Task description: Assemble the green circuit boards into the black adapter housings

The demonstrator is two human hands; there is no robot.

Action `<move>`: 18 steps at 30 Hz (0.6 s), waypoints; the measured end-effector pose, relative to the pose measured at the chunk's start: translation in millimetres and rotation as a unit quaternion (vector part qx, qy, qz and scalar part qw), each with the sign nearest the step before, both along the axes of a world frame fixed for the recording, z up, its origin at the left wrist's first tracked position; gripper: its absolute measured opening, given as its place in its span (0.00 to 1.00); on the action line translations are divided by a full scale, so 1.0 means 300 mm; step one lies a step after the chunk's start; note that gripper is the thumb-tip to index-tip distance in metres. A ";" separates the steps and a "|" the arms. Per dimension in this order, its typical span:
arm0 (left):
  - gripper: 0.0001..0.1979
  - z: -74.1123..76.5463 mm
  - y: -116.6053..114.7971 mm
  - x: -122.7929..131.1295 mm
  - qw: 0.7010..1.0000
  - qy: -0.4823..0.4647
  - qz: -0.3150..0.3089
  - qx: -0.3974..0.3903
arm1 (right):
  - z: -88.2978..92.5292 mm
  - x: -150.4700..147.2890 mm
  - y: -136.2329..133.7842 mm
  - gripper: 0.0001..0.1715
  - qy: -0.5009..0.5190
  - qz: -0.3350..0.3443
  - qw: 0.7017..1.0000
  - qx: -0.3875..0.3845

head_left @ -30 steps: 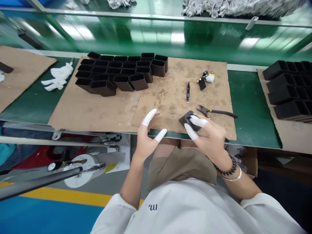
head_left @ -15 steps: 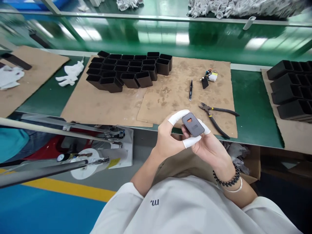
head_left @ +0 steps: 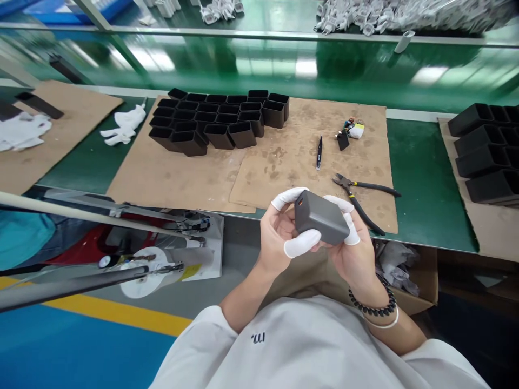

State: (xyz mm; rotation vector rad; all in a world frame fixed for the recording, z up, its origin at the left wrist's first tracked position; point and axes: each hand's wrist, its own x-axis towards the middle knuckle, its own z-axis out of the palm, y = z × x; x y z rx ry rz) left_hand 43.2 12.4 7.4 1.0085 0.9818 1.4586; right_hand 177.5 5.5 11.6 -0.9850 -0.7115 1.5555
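Between both hands, above the near edge of the bench, is a dark grey charger housing (head_left: 322, 216), its long side facing up and its end with the orange port turned to the left. My left hand (head_left: 279, 232) grips the port end, thumb in front and a finger behind. Around the other end are the fingers of my right hand (head_left: 352, 246). White finger cots cover several fingertips. Just beyond the hands on the cardboard (head_left: 267, 178) lie diagonal cutters (head_left: 357, 197), spread apart, and black tweezers (head_left: 319, 153). A small circuit assembly (head_left: 350, 133) lies behind the cutters.
Rows of black open-ended housings (head_left: 219, 116) stand on the cardboard to the left, and more housings (head_left: 486, 146) at the right. A white glove (head_left: 125, 124) lies at left. White parts (head_left: 373, 16) are heaped on the shelf. A carton (head_left: 425, 281) sits below the bench.
The charger housing has been turned: its port end faced up before, and now its long side does. Both hands have shifted their hold on it. The camera view has moved slightly.
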 end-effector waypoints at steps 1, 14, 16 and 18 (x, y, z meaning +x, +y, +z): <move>0.36 -0.004 -0.005 -0.003 1.000 -0.016 -0.001 -0.023 | -0.008 0.000 0.003 0.27 -0.025 -0.006 0.999 0.019; 0.30 -0.082 0.028 -0.055 0.986 -0.090 -0.057 -0.126 | 0.046 0.071 0.064 0.23 -0.041 0.149 0.988 0.005; 0.33 -0.085 0.032 -0.067 0.991 -0.069 -0.055 -0.101 | 0.053 0.103 0.087 0.24 -0.089 0.188 0.978 0.024; 0.31 -0.078 0.037 -0.076 0.988 -0.079 -0.059 -0.117 | 0.055 0.137 0.115 0.20 -0.204 0.186 0.955 0.111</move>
